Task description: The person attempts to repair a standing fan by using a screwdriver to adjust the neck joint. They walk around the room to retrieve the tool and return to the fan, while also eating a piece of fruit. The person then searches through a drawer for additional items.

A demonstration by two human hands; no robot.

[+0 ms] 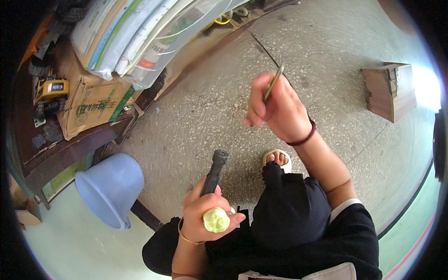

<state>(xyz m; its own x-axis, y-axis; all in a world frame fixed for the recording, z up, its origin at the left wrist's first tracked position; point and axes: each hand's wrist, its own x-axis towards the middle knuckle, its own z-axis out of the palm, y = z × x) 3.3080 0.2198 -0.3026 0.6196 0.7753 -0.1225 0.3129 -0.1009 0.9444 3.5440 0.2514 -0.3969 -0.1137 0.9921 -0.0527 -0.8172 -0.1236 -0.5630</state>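
Note:
My left hand [203, 217] is wrapped round a peeled, pale green cucumber [216, 220], whose round cut end faces up. A black handle-like tool [216, 169] with a wider, rounded end sticks out of the same fist, pointing away from me. Higher up on the right, my right hand [275, 105] is closed, pinching a thin greenish strip [274, 82] seen nearly edge-on. I cannot tell if it is a slice of peel or a blade. The two hands are well apart, above my lap and the floor.
A blue bucket [112, 186] lies tipped at the left. Behind it, a dark shelf [74, 151] bears a cardboard box [93, 105], bagged books [126, 35] and a yellow toy vehicle [53, 87]. A brown box-like wooden stool [389, 91] stands on the speckled floor [200, 102] at right.

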